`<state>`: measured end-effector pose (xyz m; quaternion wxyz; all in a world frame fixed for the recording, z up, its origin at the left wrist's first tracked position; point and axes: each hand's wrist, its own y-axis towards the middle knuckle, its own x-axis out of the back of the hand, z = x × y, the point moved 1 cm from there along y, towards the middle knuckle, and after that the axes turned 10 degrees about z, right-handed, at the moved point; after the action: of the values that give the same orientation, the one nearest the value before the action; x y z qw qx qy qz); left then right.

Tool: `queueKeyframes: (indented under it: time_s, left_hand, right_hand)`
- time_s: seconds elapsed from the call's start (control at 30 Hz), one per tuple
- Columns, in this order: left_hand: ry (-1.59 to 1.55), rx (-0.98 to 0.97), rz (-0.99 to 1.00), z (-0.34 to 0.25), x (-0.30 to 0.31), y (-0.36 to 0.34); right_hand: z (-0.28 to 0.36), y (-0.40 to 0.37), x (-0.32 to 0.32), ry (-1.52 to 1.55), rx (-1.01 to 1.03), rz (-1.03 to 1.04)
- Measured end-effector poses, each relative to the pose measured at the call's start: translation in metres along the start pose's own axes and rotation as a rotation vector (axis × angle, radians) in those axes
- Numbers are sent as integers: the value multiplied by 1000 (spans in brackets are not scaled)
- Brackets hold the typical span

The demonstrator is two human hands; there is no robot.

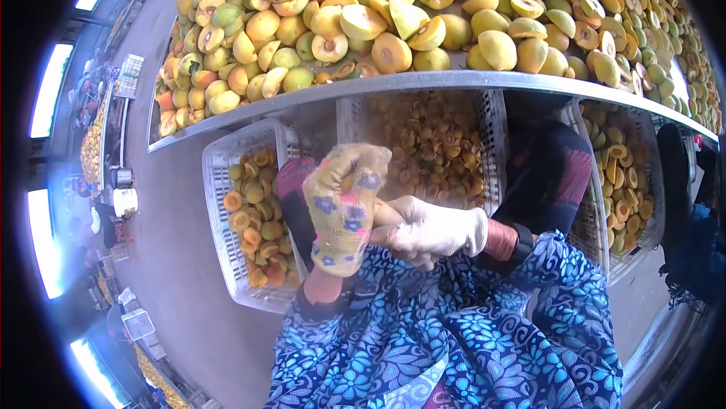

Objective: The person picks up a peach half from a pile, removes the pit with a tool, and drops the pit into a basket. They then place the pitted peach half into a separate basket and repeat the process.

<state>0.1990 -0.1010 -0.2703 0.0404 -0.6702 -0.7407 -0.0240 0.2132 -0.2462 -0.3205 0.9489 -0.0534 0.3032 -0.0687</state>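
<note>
Flowered smock (484,333): being worn.
Left hand (344,209): being held curled.
Right hand (435,229): being pressed against it; grip cannot be told.
Fruit halves (363,22): being borne by table (454,81).

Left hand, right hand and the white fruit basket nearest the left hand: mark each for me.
Left hand (343,211), head view: its flower-patterned, gloved middle.
Right hand (436,227), head view: its white-gloved middle.
White fruit basket (215,209), head view: its slotted wall, picture left.

Two gloved hands (345,209) and two patterned sleeves (561,267) appear before one bench (423,81), at least three crates (215,216) below its edge.
</note>
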Motion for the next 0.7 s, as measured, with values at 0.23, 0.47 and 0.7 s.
queueKeyframes:
  time_s: [0.23,0.47,0.7]
  left_hand:
    - [40,-181,366,13,16,11]
    - [-241,-53,507,10,22,13]
    - [15,-153,447,-2,29,18]
  right_hand:
    - [3,-12,4,123,-92,19]
    - [0,-11,-6,728,-81,340]
    - [8,-12,-1,429,-128,98]
